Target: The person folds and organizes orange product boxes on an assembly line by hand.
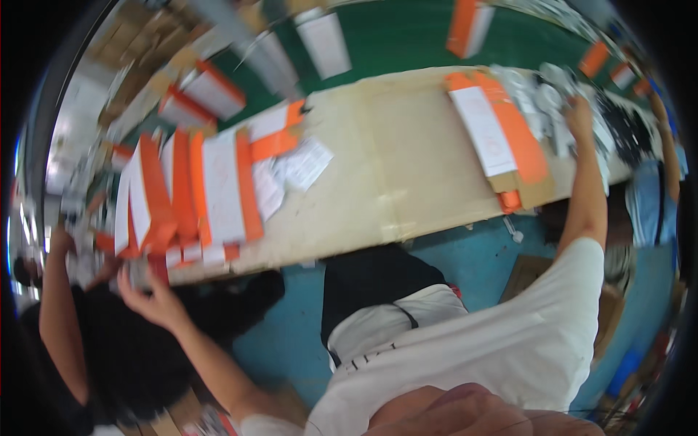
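My left hand (155,299) is stretched out to the left, its fingers apart and nothing seen in them. Close to it, at the table's left end, stands a group of orange and white boxes (222,190). On the far right my right hand (579,118) reaches into a pile of white and clear plastic-wrapped items (545,102). Its fingers are blurred among them, so a hold on any item cannot be made out. Just left of that pile lie flattened orange and white cartons (494,131). White printed sheets (307,164) rest beside the left boxes.
A tan table (392,160) runs across in front of me. Behind it a green surface (396,36) carries more upright boxes (323,45). A person in black (123,349) is close on my left; another in blue (649,207) is at the right. A small white item (513,231) lies on the blue floor.
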`<act>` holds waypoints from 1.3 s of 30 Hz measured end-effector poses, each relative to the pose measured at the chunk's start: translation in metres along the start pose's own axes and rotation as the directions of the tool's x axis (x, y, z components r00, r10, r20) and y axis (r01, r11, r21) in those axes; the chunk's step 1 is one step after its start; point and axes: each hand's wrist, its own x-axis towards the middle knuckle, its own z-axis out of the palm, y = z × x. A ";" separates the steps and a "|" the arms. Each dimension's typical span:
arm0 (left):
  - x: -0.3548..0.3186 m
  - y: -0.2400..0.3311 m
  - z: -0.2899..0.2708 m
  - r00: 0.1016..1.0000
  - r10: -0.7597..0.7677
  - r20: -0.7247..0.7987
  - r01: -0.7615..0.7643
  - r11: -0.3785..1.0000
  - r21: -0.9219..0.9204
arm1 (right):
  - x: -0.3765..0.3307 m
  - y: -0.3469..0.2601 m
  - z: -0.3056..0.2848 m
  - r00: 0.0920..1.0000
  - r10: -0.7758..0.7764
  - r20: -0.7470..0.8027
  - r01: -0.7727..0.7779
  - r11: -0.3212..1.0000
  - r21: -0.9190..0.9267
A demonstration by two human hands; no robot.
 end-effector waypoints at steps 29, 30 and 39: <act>-0.106 0.222 0.023 0.797 0.160 0.583 0.587 0.026 -0.809 | -0.179 -0.333 -0.216 0.987 -0.121 0.105 -0.110 -0.033 0.993; -0.101 0.223 0.022 0.811 0.161 0.562 0.571 -0.014 -0.821 | -0.185 -0.341 -0.198 0.950 -0.224 0.219 -0.242 -0.079 0.967; -0.119 0.204 -0.026 0.781 -0.018 0.624 0.575 0.410 -0.708 | -0.233 -0.447 -0.148 0.668 -0.673 0.317 -0.528 -0.129 0.839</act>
